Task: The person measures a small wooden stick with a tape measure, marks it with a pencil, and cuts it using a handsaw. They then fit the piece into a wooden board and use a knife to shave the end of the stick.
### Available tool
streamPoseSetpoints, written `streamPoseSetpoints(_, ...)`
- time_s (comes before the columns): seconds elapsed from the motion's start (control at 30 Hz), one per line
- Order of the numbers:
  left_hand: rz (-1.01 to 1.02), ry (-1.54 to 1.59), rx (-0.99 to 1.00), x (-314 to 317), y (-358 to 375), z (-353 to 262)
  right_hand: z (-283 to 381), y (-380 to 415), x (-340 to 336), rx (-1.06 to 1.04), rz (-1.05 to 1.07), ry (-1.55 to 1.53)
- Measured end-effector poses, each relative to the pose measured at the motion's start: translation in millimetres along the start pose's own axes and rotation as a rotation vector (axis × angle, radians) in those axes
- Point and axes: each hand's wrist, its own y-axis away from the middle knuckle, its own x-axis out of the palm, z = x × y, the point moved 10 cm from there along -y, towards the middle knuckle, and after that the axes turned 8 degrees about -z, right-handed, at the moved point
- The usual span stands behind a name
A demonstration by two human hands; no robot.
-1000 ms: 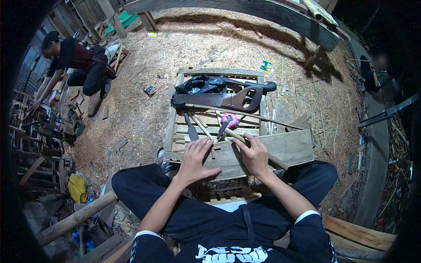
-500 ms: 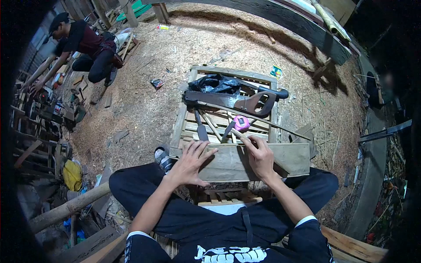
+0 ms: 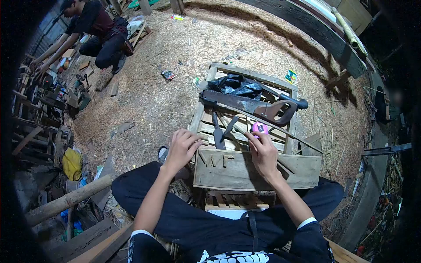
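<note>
- My right hand [image 3: 264,154] is over the far edge of the board [image 3: 302,176], its fingers bent round a thin stick [image 3: 286,167]; my palm covers the middle of it, so the grip itself is hidden.
- My left hand [image 3: 179,149] is at ten o'clock from the board's middle, fingers half curled; whether they pinch a sliver, I cannot tell.
- The board lies crosswise in front of my lap, its support below out of sight.
- Three small wood bits [image 3: 213,161] lie on its left end.
- A pink tape measure [image 3: 259,127] is at twelve o'clock, just beyond my right fingertips, which hide its near side.
- The chisel [image 3: 219,133] is at two o'clock from my left hand, its near end behind the board.
- Beyond, a saw [image 3: 245,104] partly covers a black bag [image 3: 239,85] on the slatted tabletop [image 3: 198,115].
- At ten o'clock a crouching person [image 3: 100,28] is cut off at the head by the top edge.
- The dark shape [image 3: 380,104] at three o'clock is too dim to name.
</note>
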Motion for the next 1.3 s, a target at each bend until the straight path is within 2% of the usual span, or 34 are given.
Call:
streamPoseSetpoints(0.1,-0.045,-0.075,0.081,-7.3,-10.3,-3.8,-2.5,-8.3,15.4,0.014,0.003,0.015)
streamPoseSetpoints(0.17,-0.004,-0.112,0.075,-1.3,-10.9,3.6,-4.9,-11.7,21.7,0.029,0.001,0.049)
streamPoseSetpoints(0.23,-0.053,-0.150,0.022,0.4,-13.2,8.8,-4.9,-11.0,26.6,0.037,0.008,0.052)
streamPoseSetpoints(0.27,-0.002,-0.186,0.021,5.4,-13.2,11.1,-4.0,-10.5,28.0,0.038,0.021,0.111)
streamPoseSetpoints(0.4,-0.005,-0.285,0.052,9.0,-17.2,6.5,1.8,-16.5,31.1,0.023,0.047,0.211)
streamPoseSetpoints(0.5,0.063,-0.151,0.021,17.4,-16.3,10.0,0.9,-21.2,35.1,0.036,0.067,0.214)
streamPoseSetpoints(0.57,0.040,-0.122,-0.016,18.6,-18.2,18.0,4.5,-26.2,39.1,0.054,0.080,0.211)
streamPoseSetpoints(0.63,0.014,-0.092,-0.057,16.4,-20.7,23.9,27.0,-37.1,38.6,-0.027,-0.015,0.158)
streamPoseSetpoints(0.77,-0.016,-0.103,-0.109,14.2,-22.0,33.7,51.2,-60.0,85.5,-0.075,0.092,-0.008)
streamPoseSetpoints(0.97,0.005,-0.055,-0.141,19.7,-22.2,43.8,68.0,-88.8,147.1,-0.153,0.203,0.194)
streamPoseSetpoints(1.17,0.004,-0.028,-0.138,15.7,-27.1,39.6,51.9,-86.4,157.0,-0.099,0.189,0.173)
streamPoseSetpoints(1.3,0.001,-0.033,-0.128,16.0,-28.4,36.1,40.9,-88.8,151.6,0.002,0.120,-0.051)
